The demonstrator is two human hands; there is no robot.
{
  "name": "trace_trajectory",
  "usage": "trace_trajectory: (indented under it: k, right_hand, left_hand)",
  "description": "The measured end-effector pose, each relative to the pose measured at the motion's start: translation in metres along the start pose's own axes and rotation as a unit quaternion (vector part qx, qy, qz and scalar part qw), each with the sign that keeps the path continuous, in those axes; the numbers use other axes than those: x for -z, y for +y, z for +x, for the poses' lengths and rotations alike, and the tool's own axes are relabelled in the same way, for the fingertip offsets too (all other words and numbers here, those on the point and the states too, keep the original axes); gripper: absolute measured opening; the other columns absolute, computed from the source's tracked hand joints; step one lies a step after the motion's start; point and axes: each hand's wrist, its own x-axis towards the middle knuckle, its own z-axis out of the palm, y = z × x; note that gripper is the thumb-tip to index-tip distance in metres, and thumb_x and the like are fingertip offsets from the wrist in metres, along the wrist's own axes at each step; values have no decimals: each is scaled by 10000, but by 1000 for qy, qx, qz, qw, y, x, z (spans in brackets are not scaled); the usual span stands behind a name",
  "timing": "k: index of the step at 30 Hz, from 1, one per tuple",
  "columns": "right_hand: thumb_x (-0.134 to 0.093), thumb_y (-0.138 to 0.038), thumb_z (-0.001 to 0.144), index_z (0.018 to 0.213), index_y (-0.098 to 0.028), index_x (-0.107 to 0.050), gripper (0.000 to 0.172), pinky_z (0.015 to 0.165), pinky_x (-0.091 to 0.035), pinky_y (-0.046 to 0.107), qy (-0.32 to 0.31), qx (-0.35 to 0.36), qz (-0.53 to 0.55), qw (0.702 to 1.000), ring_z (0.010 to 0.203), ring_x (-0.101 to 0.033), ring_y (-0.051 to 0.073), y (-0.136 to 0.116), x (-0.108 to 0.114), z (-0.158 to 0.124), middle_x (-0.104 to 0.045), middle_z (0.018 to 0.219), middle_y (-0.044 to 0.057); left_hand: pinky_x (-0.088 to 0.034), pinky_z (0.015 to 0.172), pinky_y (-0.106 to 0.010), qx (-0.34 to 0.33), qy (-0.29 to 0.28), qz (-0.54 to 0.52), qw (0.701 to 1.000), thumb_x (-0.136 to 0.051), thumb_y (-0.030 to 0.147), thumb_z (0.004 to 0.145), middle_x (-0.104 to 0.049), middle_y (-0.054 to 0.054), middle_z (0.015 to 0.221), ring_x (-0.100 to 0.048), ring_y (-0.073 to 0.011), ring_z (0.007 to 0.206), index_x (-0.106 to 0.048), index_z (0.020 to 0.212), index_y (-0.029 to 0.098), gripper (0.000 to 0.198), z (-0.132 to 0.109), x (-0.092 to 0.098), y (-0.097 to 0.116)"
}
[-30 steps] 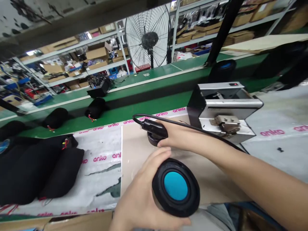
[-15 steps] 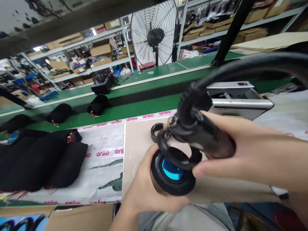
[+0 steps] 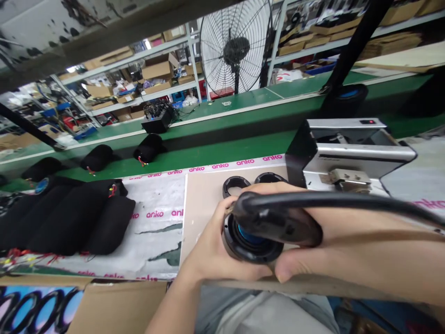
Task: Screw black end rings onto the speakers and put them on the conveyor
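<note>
My left hand (image 3: 208, 253) grips a round black speaker (image 3: 248, 246) with a blue centre, held near the front edge of the beige board (image 3: 201, 204). My right hand (image 3: 351, 250) is closed around a black corded hand tool (image 3: 278, 222), whose tip is pressed against the speaker's face. The tool's thick black cable (image 3: 365, 202) runs off to the right. Two black rings (image 3: 236, 185) lie on the board just beyond my hands.
A silver metal machine (image 3: 347, 148) stands at the right of the board. Several black fabric speaker sleeves (image 3: 69, 218) lie at the left on white sheeting. A green conveyor (image 3: 208, 153) carries more black units, with a floor fan (image 3: 234, 48) and shelves behind. A cardboard box (image 3: 114, 306) sits at the front left.
My right hand picked up the corded tool from the board, carried it toward me and lowered its tip onto the speaker. The speaker stayed in my left hand. The view shifted right.
</note>
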Motion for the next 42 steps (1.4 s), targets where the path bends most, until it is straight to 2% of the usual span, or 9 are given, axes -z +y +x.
trace_trajectory:
  k: [4, 7, 12, 19, 23, 29, 33, 39, 42]
  right_hand:
    - [-857, -587, 662, 1225, -360, -740, 619, 850, -680, 360, -39, -84, -19, 996, 1041, -780, 272, 12, -2, -2, -807, 1140, -16]
    - [-856, -609, 651, 1075, -288, -744, 544, 734, -658, 341, -53, -147, -11, 988, 911, -772, 265, 17, -5, -3, -801, 1016, 26]
    - [-879, -519, 627, 1049, -267, -696, 524, 646, -594, 292, 14, -98, 51, 994, 852, -749, 241, 12, -6, -2, -784, 939, 13]
    - [-833, -550, 588, 1000, -237, -686, 538, 705, -605, 320, -62, -195, 59, 977, 911, -737, 266, -6, -1, 1, -774, 961, 41]
    - [-859, -533, 583, 928, -216, -653, 511, 618, -505, 259, -59, -167, 51, 983, 785, -652, 202, -10, 5, 2, -701, 844, 30]
    - [-862, -625, 706, 1216, -280, -719, 632, 799, -599, 258, -108, -164, 12, 980, 963, -721, 208, 12, 11, 5, -767, 1106, 9]
    - [-870, -518, 738, 1455, -357, -660, 764, 987, -631, 262, -140, -82, 15, 987, 1121, -742, 214, 15, 14, 11, -763, 1258, -16]
    - [-889, -554, 710, 1508, -379, -609, 863, 690, -613, 207, -75, -34, 24, 996, 927, -761, 200, 17, 6, 6, -777, 1142, 12]
    - [-881, -619, 719, 1536, -377, -580, 904, 731, -634, 220, -65, -38, 65, 995, 1015, -768, 223, 20, 2, 1, -759, 1223, 28]
  left_hand:
    - [-570, 1180, -594, 11, -1, -12, 1000, -1075, 226, 540, -701, -145, 1511, -695, -468, 1368, -549, 1489, 251, 1085, -1, -2, -3]
    - [-538, 1218, -587, -5, 17, -12, 1000, -1090, 218, 525, -697, -140, 1508, -677, -451, 1398, -565, 1460, 247, 1073, -1, -2, -5]
    - [-486, 1277, -568, -45, 11, -14, 999, -1068, 208, 569, -624, -134, 1604, -590, -423, 1512, -550, 1454, 255, 1026, -1, 0, -4]
    - [-509, 1254, -578, -6, 20, -24, 1000, -1093, 205, 520, -667, -132, 1549, -645, -435, 1442, -586, 1415, 247, 1029, -3, -1, -4]
    - [-530, 1230, -566, -21, 10, -19, 1000, -1097, 207, 514, -688, -134, 1518, -666, -423, 1416, -582, 1420, 245, 1042, -1, 2, -7]
    - [-540, 1209, -583, -7, -3, -36, 999, -1102, 226, 495, -697, -140, 1499, -685, -440, 1381, -555, 1448, 254, 1099, 0, 4, -15]
    - [-559, 1181, -571, 1, 2, -18, 1000, -1100, 258, 487, -704, -138, 1470, -694, -435, 1358, -513, 1502, 257, 1172, -4, 4, -22]
    - [-547, 1210, -551, -87, 70, 21, 994, -1057, 334, 601, -643, -138, 1529, -673, -402, 1391, -492, 1516, 273, 1077, -9, -8, -24]
    - [-536, 1227, -539, -102, 132, 61, 984, -1061, 409, 620, -606, -133, 1556, -645, -398, 1423, -469, 1510, 303, 1074, -13, -23, -16]
